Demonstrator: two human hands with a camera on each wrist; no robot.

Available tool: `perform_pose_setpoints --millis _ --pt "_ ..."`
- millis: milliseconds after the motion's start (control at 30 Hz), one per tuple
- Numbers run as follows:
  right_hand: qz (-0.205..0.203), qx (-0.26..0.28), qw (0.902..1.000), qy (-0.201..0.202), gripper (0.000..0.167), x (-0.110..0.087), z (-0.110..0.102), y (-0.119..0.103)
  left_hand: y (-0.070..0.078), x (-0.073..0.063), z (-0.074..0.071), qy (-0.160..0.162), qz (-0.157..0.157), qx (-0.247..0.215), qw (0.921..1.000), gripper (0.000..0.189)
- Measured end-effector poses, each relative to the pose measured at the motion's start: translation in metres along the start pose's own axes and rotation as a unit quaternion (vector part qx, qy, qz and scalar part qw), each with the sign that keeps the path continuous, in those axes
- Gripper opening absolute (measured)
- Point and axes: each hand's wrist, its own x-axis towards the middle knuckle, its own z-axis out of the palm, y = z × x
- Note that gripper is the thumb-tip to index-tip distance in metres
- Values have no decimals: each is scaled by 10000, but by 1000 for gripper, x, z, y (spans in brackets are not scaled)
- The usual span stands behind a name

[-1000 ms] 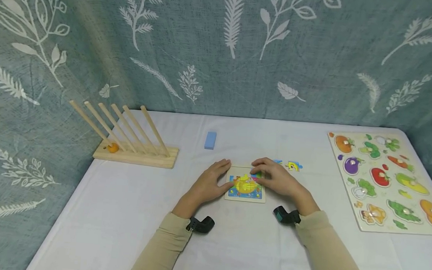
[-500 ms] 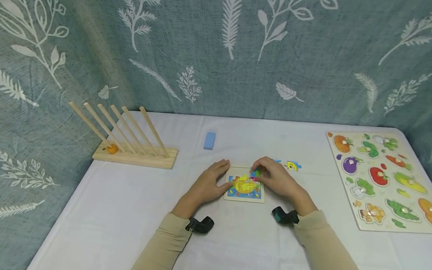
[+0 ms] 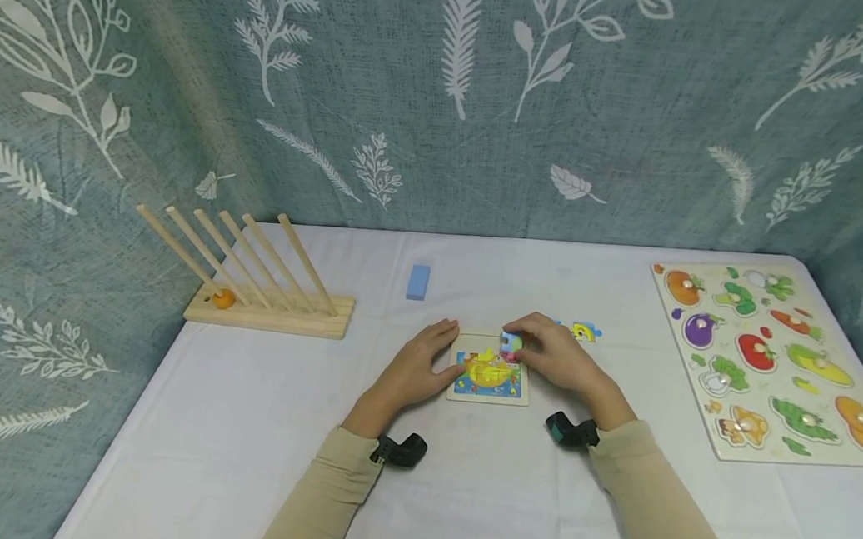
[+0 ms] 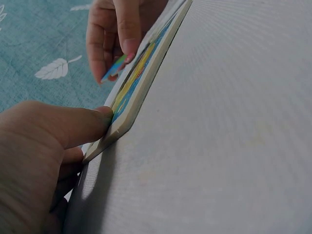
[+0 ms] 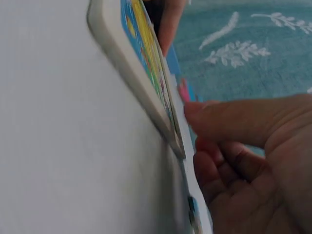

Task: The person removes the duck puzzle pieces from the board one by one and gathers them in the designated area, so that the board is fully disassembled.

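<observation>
A small wooden jigsaw puzzle board (image 3: pixel 487 399) with a yellow and blue picture lies on the table. My left hand (image 3: pixel 419 362) grips its left edge; in the left wrist view the thumb presses on the frame and the fingers tuck against the side. Over the board's upper right corner, my right hand (image 3: pixel 555 351) pinches a colourful jigsaw piece (image 3: pixel 510 345) between thumb and fingers. That piece is tilted up, showing blue, green and pink in the left wrist view. Beyond the right hand lie loose jigsaw pieces (image 3: pixel 586 331), partly hidden by it.
A wooden peg stand (image 3: pixel 270 317) with an orange bead (image 3: pixel 224 298) stands at the left. A blue block (image 3: pixel 418 282) lies behind the puzzle. On the right is a large vegetable peg puzzle (image 3: pixel 778 369). A patterned curtain (image 3: pixel 441 136) hangs behind the white-covered table (image 3: pixel 253 457).
The jigsaw piece in my right hand has turned upward and more of its face shows. The right fingers have shifted slightly; the left hand stays on the board.
</observation>
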Motion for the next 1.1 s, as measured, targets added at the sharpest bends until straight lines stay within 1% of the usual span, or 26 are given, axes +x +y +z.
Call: perform_pose_setpoints --millis 133,333,567,800,933,1100 --pt "206 19 9997 94 35 -2 -7 2 0 0 0 -6 20 18 10000 64" --pt "296 -29 9992 256 34 -8 -24 10 0 0 0 -27 50 52 10000 63" --pt "516 -44 9979 398 33 -19 -48 29 0 0 0 -26 40 106 9999 64" --pt "782 114 9955 521 35 -36 -71 46 0 -1 -1 2 72 53 10000 64" --pt "1026 37 9929 606 36 -45 -79 53 0 -1 -1 21 74 21 10000 64" --pt "1217 -103 9902 683 37 -51 -84 60 0 -1 -1 -9 94 30 10000 63"
